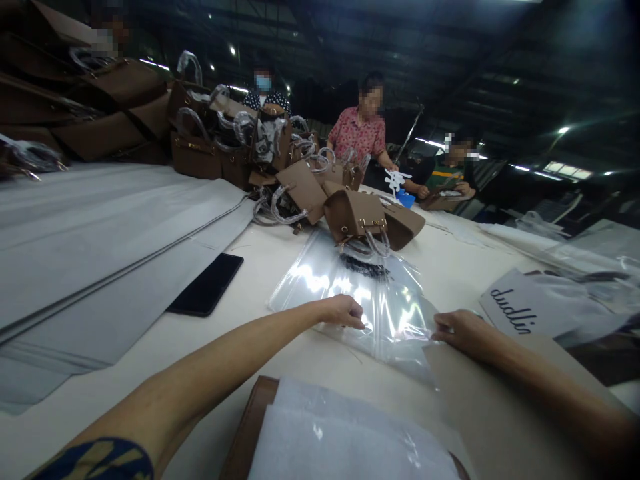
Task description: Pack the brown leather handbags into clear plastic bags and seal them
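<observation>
A clear plastic bag (350,287) lies flat on the cream table (200,360) in front of me. My left hand (343,311) rests on the bag's near left edge, fingers pinching the plastic. At the bag's near right corner, my right hand (463,331) grips that edge. Just beyond the bag lies a brown handbag (356,215) on its side, its handles wrapped in plastic. Close below me sits a brown bag covered by white foam sheet (345,433).
A black phone (206,285) lies left of the bag, beside grey fabric sheets (100,247). Several brown handbags (225,143) are piled at the back. Three people work at the far side. A white "dudlin" dust bag (525,308) lies right.
</observation>
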`<action>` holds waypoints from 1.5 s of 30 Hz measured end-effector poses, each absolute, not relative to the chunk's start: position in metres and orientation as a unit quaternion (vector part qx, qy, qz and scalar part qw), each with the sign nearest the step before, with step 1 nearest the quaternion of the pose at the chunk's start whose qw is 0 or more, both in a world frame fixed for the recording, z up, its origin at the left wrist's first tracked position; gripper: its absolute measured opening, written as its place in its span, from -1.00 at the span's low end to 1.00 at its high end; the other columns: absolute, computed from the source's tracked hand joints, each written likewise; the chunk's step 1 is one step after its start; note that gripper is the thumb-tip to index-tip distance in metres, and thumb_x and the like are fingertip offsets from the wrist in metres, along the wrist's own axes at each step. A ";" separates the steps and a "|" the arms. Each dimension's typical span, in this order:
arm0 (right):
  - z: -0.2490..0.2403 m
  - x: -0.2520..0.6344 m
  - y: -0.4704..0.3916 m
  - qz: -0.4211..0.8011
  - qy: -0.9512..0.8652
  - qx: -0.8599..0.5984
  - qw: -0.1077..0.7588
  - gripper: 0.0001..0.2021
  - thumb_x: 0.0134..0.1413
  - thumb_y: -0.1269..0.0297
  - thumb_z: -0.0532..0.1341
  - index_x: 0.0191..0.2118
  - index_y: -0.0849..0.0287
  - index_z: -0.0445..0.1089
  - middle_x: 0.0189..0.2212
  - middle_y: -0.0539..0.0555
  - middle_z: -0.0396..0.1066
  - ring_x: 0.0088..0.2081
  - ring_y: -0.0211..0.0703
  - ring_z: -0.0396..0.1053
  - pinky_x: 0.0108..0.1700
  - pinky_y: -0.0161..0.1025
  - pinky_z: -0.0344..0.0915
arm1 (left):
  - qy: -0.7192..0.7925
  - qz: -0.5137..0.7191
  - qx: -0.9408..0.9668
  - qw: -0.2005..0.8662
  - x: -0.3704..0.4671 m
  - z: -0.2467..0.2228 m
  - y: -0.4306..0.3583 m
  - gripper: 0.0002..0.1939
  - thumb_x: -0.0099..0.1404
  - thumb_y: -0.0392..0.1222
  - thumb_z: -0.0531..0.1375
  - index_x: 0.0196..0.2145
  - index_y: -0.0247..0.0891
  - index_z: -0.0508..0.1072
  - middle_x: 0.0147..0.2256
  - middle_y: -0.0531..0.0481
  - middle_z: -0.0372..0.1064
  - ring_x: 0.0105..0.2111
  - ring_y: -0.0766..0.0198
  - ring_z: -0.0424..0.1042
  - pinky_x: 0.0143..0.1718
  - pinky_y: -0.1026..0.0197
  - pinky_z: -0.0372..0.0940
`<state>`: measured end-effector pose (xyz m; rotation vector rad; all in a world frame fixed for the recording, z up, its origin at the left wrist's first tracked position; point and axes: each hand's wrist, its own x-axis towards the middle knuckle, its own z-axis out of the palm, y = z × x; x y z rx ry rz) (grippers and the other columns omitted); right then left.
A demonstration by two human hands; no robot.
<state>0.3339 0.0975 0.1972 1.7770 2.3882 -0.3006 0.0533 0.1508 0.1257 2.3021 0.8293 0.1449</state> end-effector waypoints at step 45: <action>0.234 0.291 -0.027 -0.613 0.210 0.597 -0.473 -0.37 -0.34 0.33 0.38 -0.01 0.00 0.29 -0.16 0.02 0.40 -0.32 -0.17 0.42 -0.33 -0.35 0.42 | 0.292 0.127 0.947 0.026 0.036 0.146 0.145 -0.63 0.16 -0.12 0.17 -0.07 -0.21 0.26 -0.09 -0.09 0.27 -0.19 0.11 0.31 -0.27 0.20 0.17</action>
